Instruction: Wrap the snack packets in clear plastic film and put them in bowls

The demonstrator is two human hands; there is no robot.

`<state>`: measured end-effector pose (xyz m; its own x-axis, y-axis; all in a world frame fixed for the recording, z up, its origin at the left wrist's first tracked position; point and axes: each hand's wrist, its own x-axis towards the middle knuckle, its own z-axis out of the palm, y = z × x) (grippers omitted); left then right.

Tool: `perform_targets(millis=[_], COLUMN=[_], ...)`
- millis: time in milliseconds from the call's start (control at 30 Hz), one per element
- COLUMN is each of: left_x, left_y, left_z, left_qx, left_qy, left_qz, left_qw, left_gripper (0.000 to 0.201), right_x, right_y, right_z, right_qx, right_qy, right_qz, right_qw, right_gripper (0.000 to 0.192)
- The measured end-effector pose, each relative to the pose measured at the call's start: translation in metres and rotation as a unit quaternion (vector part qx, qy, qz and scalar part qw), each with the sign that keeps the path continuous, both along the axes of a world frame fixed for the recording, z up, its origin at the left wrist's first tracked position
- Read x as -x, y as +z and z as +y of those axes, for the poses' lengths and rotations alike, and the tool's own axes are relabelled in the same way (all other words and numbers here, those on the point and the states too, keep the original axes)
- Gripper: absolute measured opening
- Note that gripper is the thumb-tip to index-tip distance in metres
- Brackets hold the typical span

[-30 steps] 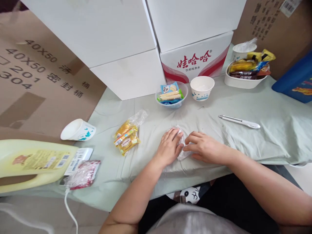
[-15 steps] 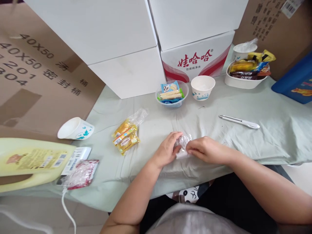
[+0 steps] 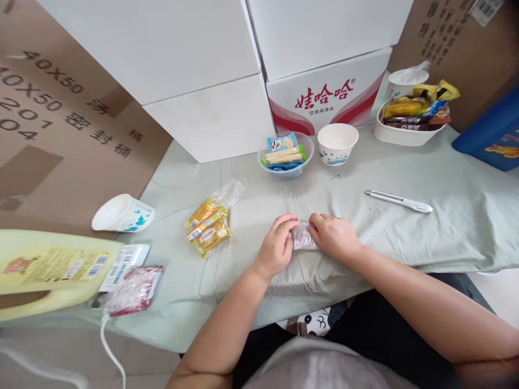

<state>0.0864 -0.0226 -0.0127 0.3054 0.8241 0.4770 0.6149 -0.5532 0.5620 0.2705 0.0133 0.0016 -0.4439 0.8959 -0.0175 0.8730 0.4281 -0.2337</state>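
A small piece of crinkled clear plastic wrap (image 3: 303, 238) lies on the cloth near the table's front edge, between my two hands. My left hand (image 3: 279, 244) pinches its left side with bent fingers. On the other side, my right hand (image 3: 333, 235) curls over the wrap with its fingers pressed down on it. Whether anything is inside the plastic I cannot make out. To the left lies a clear bag of yellow snack packs (image 3: 211, 229). A white utility knife (image 3: 399, 201) rests on the cloth to the right.
Behind stand a clear bowl of snacks (image 3: 305, 156), a paper cup (image 3: 337, 146) and a white tub of snacks (image 3: 409, 136). At left are a tipped paper cup (image 3: 135, 215), a yellow jug (image 3: 60, 270) and a red packet in plastic (image 3: 138, 294). White boxes (image 3: 227, 119) line the back.
My right hand has moved up slightly and turned, its fingers now over the wrap's right side. The wrap lies flatter and lower between the hands. My left hand has shifted slightly left.
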Motion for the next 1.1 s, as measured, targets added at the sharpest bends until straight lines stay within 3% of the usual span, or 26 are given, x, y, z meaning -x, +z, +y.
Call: perform_targets(millis=[100, 200, 333, 400, 467, 533, 700, 833, 967, 1100], left_x=[-0.002, -0.006, -0.008, -0.007, -0.005, -0.001, 0.015, 0.021, 0.018, 0.015], left_y=[0.004, 0.004, 0.002, 0.002, 0.003, 0.002, -0.002, -0.003, -0.003, -0.004], left_z=[0.000, 0.002, 0.004, 0.004, 0.004, 0.005, 0.006, 0.005, 0.002, 0.002], left_qx=[-0.038, -0.005, 0.013, 0.015, 0.017, 0.024, 0.024, 0.029, 0.037, 0.038], left_qy=[0.006, 0.028, 0.069, 0.062, 0.054, 0.062, 0.177, 0.181, 0.173, 0.172], left_qz=[0.044, 0.096, 0.097, 0.095, 0.093, 0.089, 0.110, 0.120, 0.121, 0.125], left_qw=[0.998, 0.995, 0.993, 0.993, 0.994, 0.994, 0.978, 0.976, 0.977, 0.976], left_gripper=[0.018, 0.005, 0.007, 0.006, 0.006, 0.011, 0.026, 0.024, 0.017, 0.011], right_x=[0.000, -0.008, -0.025, -0.027, -0.022, -0.014, 0.000, -0.002, -0.020, -0.043], right_y=[-0.001, -0.001, 0.001, 0.001, -0.003, -0.007, -0.015, -0.011, 0.021, 0.080], right_z=[0.001, 0.007, 0.016, 0.014, 0.009, 0.002, -0.009, -0.012, 0.025, 0.109], right_qx=[0.003, -0.007, -0.109, -0.144, -0.130, -0.099, -0.076, -0.074, -0.084, -0.225], right_qy=[0.003, -0.006, -0.002, 0.079, 0.183, 0.244, 0.238, 0.229, 0.217, -0.004], right_qz=[0.000, 0.006, 0.070, 0.147, 0.205, 0.217, 0.183, 0.138, 0.127, 0.079], right_qw=[1.000, 1.000, 0.992, 0.976, 0.953, 0.940, 0.951, 0.961, 0.964, 0.971], right_gripper=[0.027, 0.026, 0.018, 0.019, 0.021, 0.023, 0.023, 0.026, 0.031, 0.030])
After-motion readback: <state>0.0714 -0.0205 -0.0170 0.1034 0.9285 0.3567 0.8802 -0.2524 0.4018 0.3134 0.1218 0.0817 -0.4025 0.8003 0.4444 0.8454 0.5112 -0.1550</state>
